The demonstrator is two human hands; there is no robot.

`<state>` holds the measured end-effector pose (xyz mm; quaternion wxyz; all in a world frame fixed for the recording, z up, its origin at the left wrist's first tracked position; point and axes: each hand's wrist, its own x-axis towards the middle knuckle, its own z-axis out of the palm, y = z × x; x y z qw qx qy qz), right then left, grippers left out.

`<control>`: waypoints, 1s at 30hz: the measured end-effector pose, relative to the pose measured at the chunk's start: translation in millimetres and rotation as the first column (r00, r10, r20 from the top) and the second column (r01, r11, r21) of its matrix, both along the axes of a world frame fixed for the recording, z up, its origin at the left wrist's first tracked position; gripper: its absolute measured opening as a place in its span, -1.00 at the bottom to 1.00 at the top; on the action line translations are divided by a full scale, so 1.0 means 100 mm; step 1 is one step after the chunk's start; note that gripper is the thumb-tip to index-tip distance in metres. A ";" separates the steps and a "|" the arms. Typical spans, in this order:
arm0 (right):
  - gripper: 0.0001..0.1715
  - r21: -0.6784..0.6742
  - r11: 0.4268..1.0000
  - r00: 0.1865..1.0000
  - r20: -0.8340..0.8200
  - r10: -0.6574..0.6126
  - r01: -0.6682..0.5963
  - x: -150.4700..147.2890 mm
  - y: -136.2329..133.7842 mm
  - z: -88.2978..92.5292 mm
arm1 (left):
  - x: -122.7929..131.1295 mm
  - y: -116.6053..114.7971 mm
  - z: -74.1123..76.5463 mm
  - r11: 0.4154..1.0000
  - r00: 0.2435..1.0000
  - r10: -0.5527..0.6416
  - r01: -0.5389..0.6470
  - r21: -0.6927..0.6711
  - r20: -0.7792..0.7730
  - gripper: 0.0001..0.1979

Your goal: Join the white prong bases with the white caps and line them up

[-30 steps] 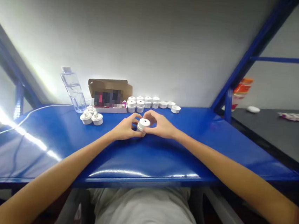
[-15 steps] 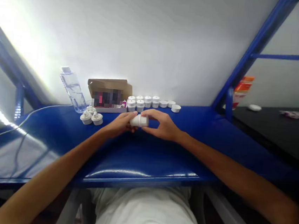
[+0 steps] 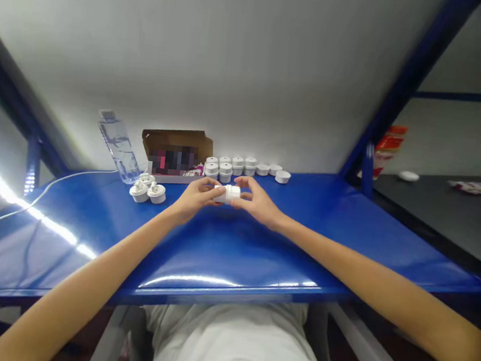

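Item held: one small white cylindrical part [image 3: 227, 193], lying on its side, lifted just above the blue worktop [image 3: 259, 250] and gripped at both ends. Left hand [image 3: 196, 199]: fingers clamped on the part's left end, thumb on top, palm below and left of it. Right hand [image 3: 257, 202]: fingers closed around the part's right end, index finger arching over the top; the tips of both hands nearly meet across the part. Beyond the fingers, toward the wall: a cluster of like white round parts [image 3: 227, 168], some stacked two high, standing in rows, with three shallow white caps [image 3: 273, 171] trailing off to the right of the row. Just left of that cluster: an open brown cardboard box [image 3: 176, 150], its contents blurred. Left of the left hand's fingers, apart from them: three white parts with small knobs on top [image 3: 148, 190], grouped close together. Farther left and behind these: a clear plastic bottle [image 3: 118, 146], tilted. A white cable [image 3: 53, 185] runs from near the bottle across the worktop to the far left edge.
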<state>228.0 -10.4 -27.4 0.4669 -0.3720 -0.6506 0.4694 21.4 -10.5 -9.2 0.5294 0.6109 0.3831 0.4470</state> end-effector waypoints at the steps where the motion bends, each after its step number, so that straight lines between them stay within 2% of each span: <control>1: -0.32 -0.017 1.000 1.000 0.021 -0.005 0.005 0.00 -0.01 0.01 | -0.01 0.00 0.01 1.000 1.000 -0.010 0.010 0.004 0.000 -0.57; 4: -0.46 -0.165 0.986 0.999 0.026 0.020 -0.016 0.01 -0.01 0.04 | -0.03 0.00 0.03 0.998 1.000 -0.028 0.028 0.050 0.007 -0.54; 9: -0.39 -0.076 0.997 0.999 -0.027 0.033 -0.035 0.06 0.03 0.04 | -0.03 -0.01 0.06 1.000 1.000 0.003 -0.003 -0.030 0.003 -0.55; 11: -0.51 -0.134 0.989 0.998 -0.010 0.062 -0.063 0.07 0.05 0.04 | -0.04 -0.01 0.05 1.000 0.999 -0.015 0.015 0.015 -0.047 -0.55; 13: -0.52 -0.172 0.982 0.997 0.003 0.079 -0.077 0.08 0.05 0.03 | -0.05 0.00 0.04 0.997 0.997 -0.025 0.030 0.071 -0.072 -0.52; 15: -0.52 -0.076 0.996 0.998 0.024 0.057 -0.055 0.07 0.05 0.03 | -0.06 0.01 0.03 0.998 1.000 -0.011 0.012 0.064 -0.021 -0.50; 18: -0.48 0.169 0.985 0.996 0.086 0.008 -0.023 0.06 0.02 0.01 | -0.06 0.00 0.04 0.998 0.996 -0.018 0.023 -0.057 0.086 -0.54; 21: -0.43 0.261 0.965 0.990 0.140 -0.008 -0.029 0.06 0.02 -0.02 | -0.04 -0.02 0.03 0.987 0.992 -0.042 0.060 -0.150 0.119 -0.58; 23: -0.51 0.265 0.964 0.986 0.162 -0.045 0.000 0.08 0.07 -0.03 | 0.00 -0.02 0.00 0.983 0.995 -0.028 0.045 -0.179 0.099 -0.58; 25: -0.58 0.309 0.949 0.967 0.218 -0.132 0.060 0.14 0.16 -0.04 | 0.03 -0.01 -0.05 0.982 0.999 -0.008 0.015 -0.190 0.037 -0.57; 27: -0.60 0.409 0.904 0.920 0.292 -0.261 0.127 0.23 0.28 -0.05 | 0.05 0.01 -0.10 0.982 0.999 0.007 -0.013 -0.187 -0.031 -0.57; 30: -0.50 0.513 0.838 0.853 0.341 -0.394 0.182 0.39 0.48 -0.11 | 0.03 0.04 -0.13 0.985 0.996 -0.010 -0.005 -0.171 -0.088 -0.58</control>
